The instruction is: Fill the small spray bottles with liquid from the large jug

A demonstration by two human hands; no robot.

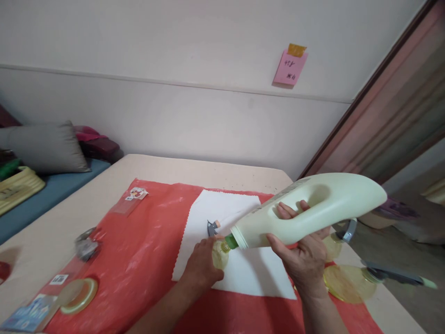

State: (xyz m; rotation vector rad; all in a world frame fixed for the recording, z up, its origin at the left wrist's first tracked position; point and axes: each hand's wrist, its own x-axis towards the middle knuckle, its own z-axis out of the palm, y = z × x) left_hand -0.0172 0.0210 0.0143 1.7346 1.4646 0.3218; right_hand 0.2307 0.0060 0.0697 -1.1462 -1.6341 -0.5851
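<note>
My right hand grips the handle of a large pale green detergent bottle. The bottle is tilted down to the left, its green spout at the mouth of a small yellowish clear bottle. Wrapped round that small bottle is my left hand, holding it over a white cloth with a scalloped edge. Just beyond lies a grey spray nozzle with an orange-pink part, on the cloth. Whether liquid is flowing cannot be made out.
A red sheet covers much of the pale table. At right lie a yellow transparent bottle with a dark spray head and another yellowish bottle. At left are a round tape roll, crumpled clear plastic and flat packaging.
</note>
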